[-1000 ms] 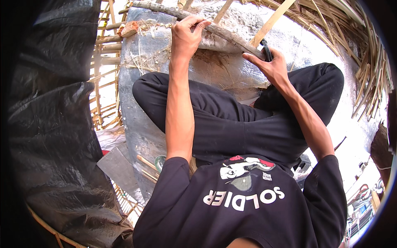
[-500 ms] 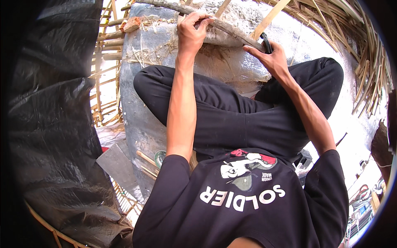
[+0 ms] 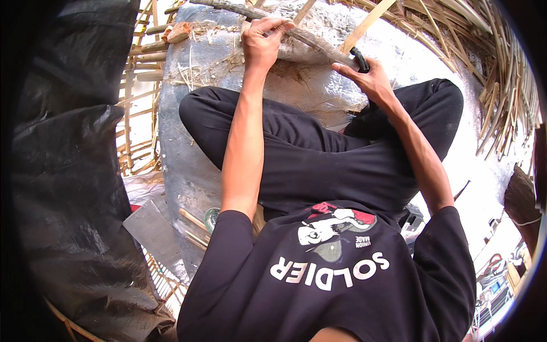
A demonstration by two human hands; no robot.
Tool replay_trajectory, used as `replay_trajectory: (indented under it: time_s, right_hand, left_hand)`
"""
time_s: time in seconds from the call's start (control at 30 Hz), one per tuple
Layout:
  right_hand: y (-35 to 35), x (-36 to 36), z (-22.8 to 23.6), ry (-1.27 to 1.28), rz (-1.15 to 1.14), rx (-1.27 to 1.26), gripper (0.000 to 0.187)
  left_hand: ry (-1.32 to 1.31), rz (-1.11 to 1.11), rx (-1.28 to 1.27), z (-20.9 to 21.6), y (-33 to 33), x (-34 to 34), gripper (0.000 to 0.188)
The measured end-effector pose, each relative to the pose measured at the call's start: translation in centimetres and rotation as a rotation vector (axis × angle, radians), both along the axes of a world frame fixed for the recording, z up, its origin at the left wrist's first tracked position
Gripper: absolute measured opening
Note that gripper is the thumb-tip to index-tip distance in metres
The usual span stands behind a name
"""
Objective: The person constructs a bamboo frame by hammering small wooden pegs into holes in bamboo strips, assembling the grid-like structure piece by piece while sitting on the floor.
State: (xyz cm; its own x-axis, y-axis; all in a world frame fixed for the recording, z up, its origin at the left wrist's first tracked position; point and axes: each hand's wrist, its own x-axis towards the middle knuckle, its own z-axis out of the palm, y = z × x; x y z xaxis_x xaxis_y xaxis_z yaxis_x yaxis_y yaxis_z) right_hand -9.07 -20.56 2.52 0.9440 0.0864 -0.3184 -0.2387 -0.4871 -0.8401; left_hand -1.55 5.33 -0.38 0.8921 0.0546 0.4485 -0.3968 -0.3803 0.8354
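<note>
A long, grey-brown weathered wooden stick slants across the upper middle, its right end lower than its left. My left hand is closed on it, thumb and fingers pinching it near the middle. By the lower right end, my right hand is closed round a black curved handle; what it belongs to is hidden. The right thumb points at the stick's end; whether it touches cannot be made out. Beyond that hand, a pale wooden slat slopes up to the right.
I sit cross-legged on a silvery sheet. Dark plastic sheeting hangs at left, beside a bamboo lattice. A brick piece lies far left. Bundled split strips run along the right. A grey board lies near my left elbow.
The black handle has tilted and shifted slightly left along with my right hand. My left hand keeps its place on the stick. The whole view has shifted a little.
</note>
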Motion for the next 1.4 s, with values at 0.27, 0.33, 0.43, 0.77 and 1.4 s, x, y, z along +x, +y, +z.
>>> replay_trajectory:
  time_s: [0.27, 0.33, 0.43, 0.77, 1.4]
  right_hand:
    - [-0.5, -0.1, -0.6, -0.071, 0.014, 0.017, 0.055]
    - [-0.6, -0.4, -0.7, -0.272, 0.007, -0.193, 0.057]
    - [-0.4, -0.9, -0.8, -0.491, -0.026, -0.277, 0.059]
    - [0.1, -1.1, -1.6, -0.839, -0.020, -0.458, 0.054]
    - [-0.5, -1.0, -1.5, -0.807, -0.040, -0.198, 0.048]
  left_hand:
    - [-0.297, -0.307, 0.236, 1.3, -3.1, -0.4, 0.012]
    - [-0.286, -0.321, 0.334, 0.6, -3.4, -0.5, 0.012]
    - [-0.225, -0.311, 0.262, -0.4, -3.5, 0.0, 0.008]
    - [-0.211, -0.225, 0.177, 0.5, -3.5, 0.4, 0.013]
    - [0.713, -0.423, -0.540, 0.5, -5.4, 13.8, 0.021]
